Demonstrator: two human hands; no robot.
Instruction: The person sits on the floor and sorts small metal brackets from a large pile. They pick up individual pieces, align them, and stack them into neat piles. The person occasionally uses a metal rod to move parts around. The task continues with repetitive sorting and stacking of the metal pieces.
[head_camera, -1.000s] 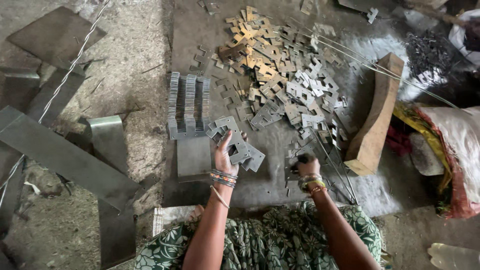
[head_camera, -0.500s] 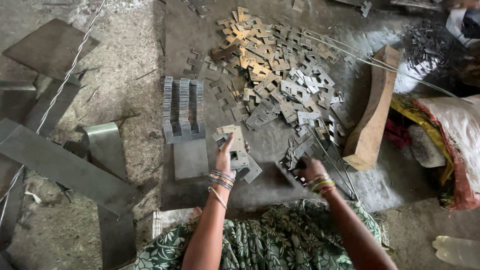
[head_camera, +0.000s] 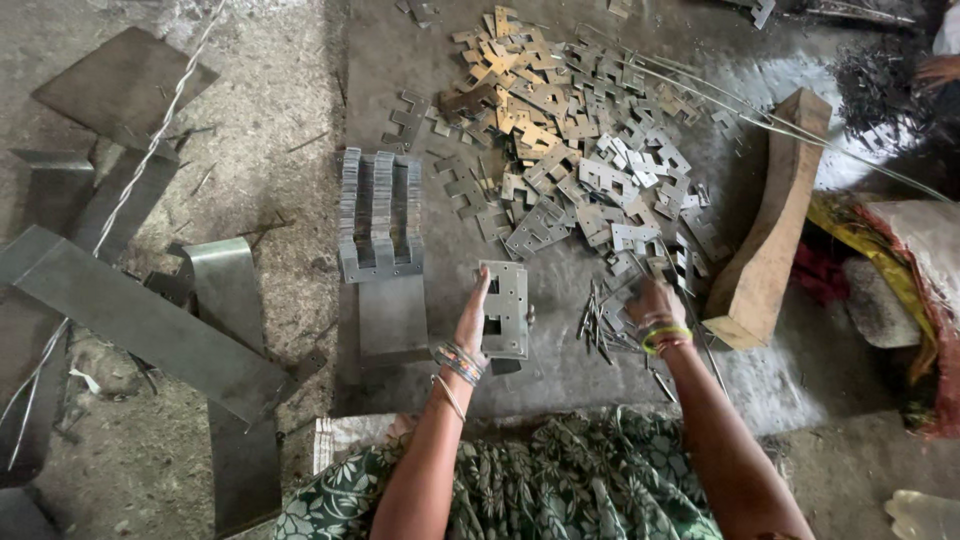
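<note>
A grey floor (head_camera: 250, 170) is seen from above, with a darker metal sheet (head_camera: 420, 60) laid across its middle. Long bent metal strips (head_camera: 140, 320) are scattered at the left. At the right, a curved wooden block (head_camera: 775, 220) lies on the sheet, with crumpled cloth (head_camera: 900, 260) beyond it. A wide heap of stamped plates (head_camera: 570, 150), some silvery and some brassy, is spread over the upper middle of the sheet. Left of the heap, a neat stack of plates (head_camera: 380, 215) stands on edge in rows. Patterned green clothing (head_camera: 540, 490) is seen at the bottom edge.

A single plate (head_camera: 505, 308) with cut-out notches is held upright in the left hand (head_camera: 475, 320), below the heap and just right of the stack; it is pinched between thumb and fingers along its left edge. The right hand (head_camera: 655, 305) is lowered onto a bundle of thin pins (head_camera: 600, 325) near the block; its fingers are curled down among them, but whether any pin is gripped cannot be told. Bangles are worn on both wrists.
</note>
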